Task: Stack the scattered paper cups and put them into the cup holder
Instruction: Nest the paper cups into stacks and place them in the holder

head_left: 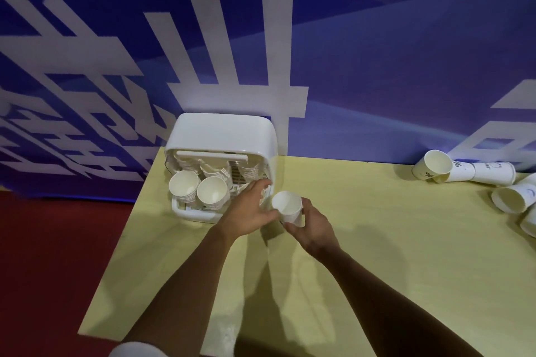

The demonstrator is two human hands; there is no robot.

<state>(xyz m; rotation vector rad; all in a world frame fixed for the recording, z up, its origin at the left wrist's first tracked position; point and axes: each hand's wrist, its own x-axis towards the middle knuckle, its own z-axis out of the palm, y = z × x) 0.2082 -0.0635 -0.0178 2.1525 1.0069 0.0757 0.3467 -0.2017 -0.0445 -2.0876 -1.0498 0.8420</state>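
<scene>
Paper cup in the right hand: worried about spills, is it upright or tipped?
Upright: the paper cup has its mouth up, base down, held by the right hand.

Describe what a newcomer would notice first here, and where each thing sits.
A white cup holder stands at the yellow table's back left corner, with two cup stacks in it. Right before it, the right hand holds a single paper cup while the left hand reaches into the holder. Toppled cups lie at the table's far right.

Yellow table (391, 255) abuts blue lettered backdrop (377, 66); red floor (58, 255), perhaps carpet.
</scene>
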